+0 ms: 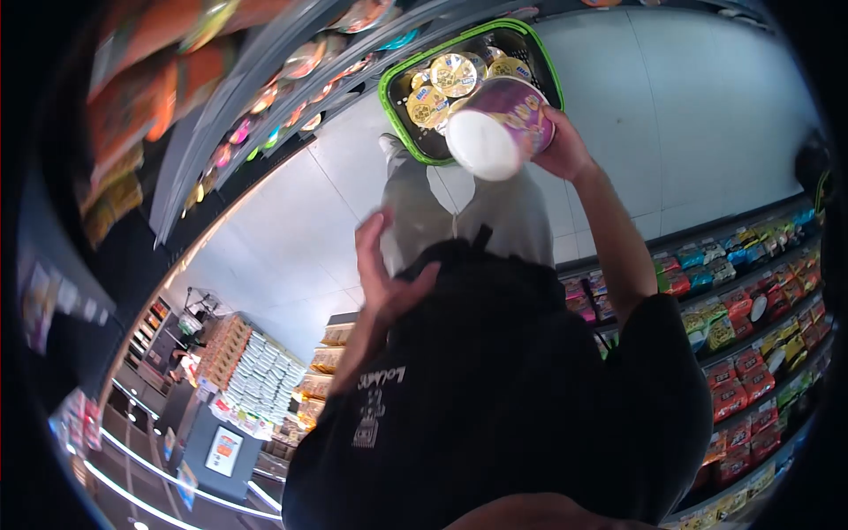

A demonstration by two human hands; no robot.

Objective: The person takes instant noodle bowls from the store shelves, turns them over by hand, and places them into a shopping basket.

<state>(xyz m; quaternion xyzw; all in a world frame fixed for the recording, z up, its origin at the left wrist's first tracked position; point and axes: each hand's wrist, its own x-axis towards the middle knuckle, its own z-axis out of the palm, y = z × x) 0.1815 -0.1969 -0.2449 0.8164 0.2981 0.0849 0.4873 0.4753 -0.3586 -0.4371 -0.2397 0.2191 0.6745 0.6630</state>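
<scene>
My right hand (pixel 564 152) is closed around the side of a purple paper tub (pixel 523 110), which looks like an instant noodle cup. The tub is tilted, its white bottom turned toward me, above the near right part of a shopping basket (pixel 385 99) with a bright green rim. Several tubs with round gold lids (pixel 454 75) lie in the basket; the purple tub hides some of them. My left hand (pixel 389 276) is in front of my body with thumb and fingers apart, holding nothing.
Shelves of packaged goods (pixel 300 79) run along the upper left. More shelves with colourful packets (pixel 738 389) stand at the right. Stacked goods (pixel 256 367) are at the lower left. The basket is on the pale tiled floor (pixel 707 106), just beyond my feet.
</scene>
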